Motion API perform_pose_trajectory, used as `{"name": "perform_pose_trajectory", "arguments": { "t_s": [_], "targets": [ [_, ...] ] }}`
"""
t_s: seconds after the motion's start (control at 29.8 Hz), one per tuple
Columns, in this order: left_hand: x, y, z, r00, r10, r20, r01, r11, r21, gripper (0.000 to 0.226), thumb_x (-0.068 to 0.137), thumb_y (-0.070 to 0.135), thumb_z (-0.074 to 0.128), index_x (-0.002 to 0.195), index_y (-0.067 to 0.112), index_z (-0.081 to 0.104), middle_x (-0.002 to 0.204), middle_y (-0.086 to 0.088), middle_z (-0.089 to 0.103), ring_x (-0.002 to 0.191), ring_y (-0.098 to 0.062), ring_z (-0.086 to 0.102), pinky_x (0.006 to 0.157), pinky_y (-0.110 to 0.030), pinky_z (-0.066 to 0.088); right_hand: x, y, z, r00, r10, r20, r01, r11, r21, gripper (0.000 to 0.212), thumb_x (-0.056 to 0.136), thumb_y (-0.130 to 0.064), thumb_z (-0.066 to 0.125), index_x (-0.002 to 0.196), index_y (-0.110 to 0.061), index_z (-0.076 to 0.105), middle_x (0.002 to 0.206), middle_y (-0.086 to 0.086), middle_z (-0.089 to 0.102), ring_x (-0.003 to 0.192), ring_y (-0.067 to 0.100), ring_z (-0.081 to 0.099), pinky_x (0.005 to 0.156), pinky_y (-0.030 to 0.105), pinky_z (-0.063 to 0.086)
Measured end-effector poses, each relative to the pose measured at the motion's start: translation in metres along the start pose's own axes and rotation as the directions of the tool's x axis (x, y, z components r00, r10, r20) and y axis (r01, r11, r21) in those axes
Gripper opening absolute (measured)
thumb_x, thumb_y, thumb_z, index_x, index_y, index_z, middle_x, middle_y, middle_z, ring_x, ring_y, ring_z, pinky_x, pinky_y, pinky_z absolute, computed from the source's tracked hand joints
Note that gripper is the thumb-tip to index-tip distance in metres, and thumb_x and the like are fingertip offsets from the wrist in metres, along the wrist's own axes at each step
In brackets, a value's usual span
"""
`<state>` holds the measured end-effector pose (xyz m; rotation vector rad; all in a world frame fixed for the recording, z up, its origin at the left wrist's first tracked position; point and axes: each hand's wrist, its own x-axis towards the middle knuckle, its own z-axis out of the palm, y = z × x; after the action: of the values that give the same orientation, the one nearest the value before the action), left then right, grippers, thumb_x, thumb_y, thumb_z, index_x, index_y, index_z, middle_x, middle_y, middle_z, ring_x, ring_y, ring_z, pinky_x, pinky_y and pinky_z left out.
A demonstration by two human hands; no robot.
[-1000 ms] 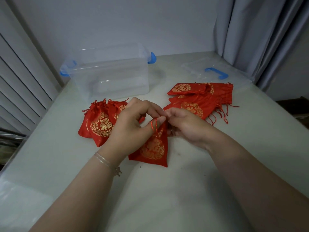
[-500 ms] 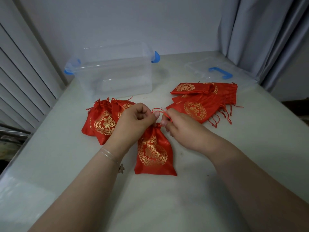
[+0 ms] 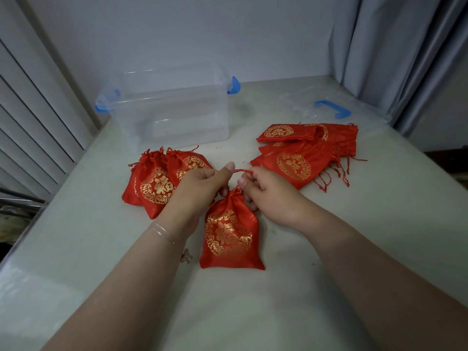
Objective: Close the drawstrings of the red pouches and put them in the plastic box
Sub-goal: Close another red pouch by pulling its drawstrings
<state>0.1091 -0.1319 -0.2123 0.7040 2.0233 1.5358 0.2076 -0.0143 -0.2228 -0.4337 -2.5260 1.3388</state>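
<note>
At the centre of the frame, a person's left hand and right hand each pinch the red drawstring of a red pouch that lies flat on the table. Fingers and thumbs are curled tight on the cord, which runs between the two hands just above the pouch's gathered neck. Two heaps of pouches flank the work: a cinched pile at left centre and a flatter stack at right centre, its cords trailing loose. The clear plastic box stands open at upper left, nothing red showing inside it; its lid, with a blue handle, lies at upper right. The pouch looks light, soft and somewhat slick, a thin fabric likely to slump rather than hold shape. The sensible hold is at the bunched neck or the cord itself, where the cloth is thickest.
</note>
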Motion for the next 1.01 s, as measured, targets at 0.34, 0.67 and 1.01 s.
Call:
{"name": "perform_pose_trajectory", "arguments": {
  "t_s": [0.34,0.67,1.01],
  "targets": [
    [-0.008,0.012,-0.010,0.983,0.042,0.181,-0.079,0.977,0.200,0.012,0.078,0.008,0.074,0.089,0.011,0.072,0.083,-0.014,0.071,0.071,-0.015,0.063,0.068,-0.019,0.054,-0.003,-0.003,-0.002,0.982,-0.148,-0.117,0.107,0.947,-0.303,0.018,0.098,-0.039,0.040,0.089,-0.024,0.046,0.081,-0.010,0.054,0.079,0.013,0.054,0.062,0.031,0.038],
    [-0.010,0.012,0.001,0.970,0.237,0.052,-0.242,0.921,0.304,0.004,0.079,0.021,0.075,0.076,0.018,0.073,0.070,-0.008,0.065,0.062,-0.016,0.055,0.066,-0.036,0.050,0.003,-0.001,-0.003,0.969,-0.198,-0.147,0.202,0.979,0.010,0.013,0.099,-0.020,0.042,0.103,-0.019,0.055,0.102,-0.007,0.051,0.074,-0.007,0.055,0.066,0.010,0.039],
    [-0.011,0.015,-0.006,0.971,0.216,0.103,-0.223,0.973,0.057,0.006,0.083,0.011,0.067,0.083,0.013,0.073,0.083,-0.012,0.072,0.076,-0.014,0.065,0.074,-0.023,0.054,0.003,0.000,-0.016,0.999,-0.020,0.032,0.018,0.998,0.066,0.020,0.099,-0.030,0.041,0.082,-0.028,0.052,0.075,-0.005,0.051,0.065,0.011,0.056,0.054,0.024,0.049]
  ]
}}
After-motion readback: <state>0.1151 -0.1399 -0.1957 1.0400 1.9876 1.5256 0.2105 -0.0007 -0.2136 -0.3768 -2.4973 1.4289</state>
